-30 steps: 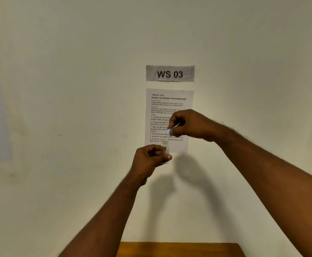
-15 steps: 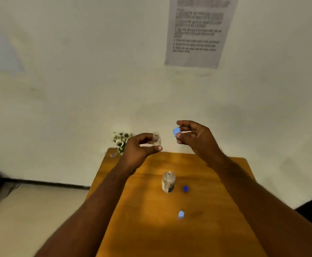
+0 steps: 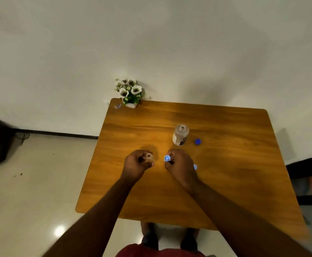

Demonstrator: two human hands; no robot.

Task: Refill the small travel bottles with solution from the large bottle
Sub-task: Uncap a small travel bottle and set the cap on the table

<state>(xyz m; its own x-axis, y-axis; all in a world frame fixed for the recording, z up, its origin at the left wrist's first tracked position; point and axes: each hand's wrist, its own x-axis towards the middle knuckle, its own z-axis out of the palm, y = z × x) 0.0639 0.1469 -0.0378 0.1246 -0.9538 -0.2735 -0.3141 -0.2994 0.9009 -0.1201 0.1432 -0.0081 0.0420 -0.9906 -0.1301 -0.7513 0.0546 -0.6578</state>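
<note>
One small travel bottle (image 3: 149, 157), uncapped, sits gripped in the left hand (image 3: 137, 164) above the tabletop (image 3: 225, 173). The right hand (image 3: 179, 165) fingers pinch one light-blue cap (image 3: 167, 158). One large bottle (image 3: 180, 134) stands open behind, one dark-blue cap (image 3: 197, 141) beside it.

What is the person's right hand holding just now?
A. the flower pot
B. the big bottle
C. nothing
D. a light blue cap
D: the right hand pinches a light blue cap, while the big bottle stands untouched on the table.
</note>
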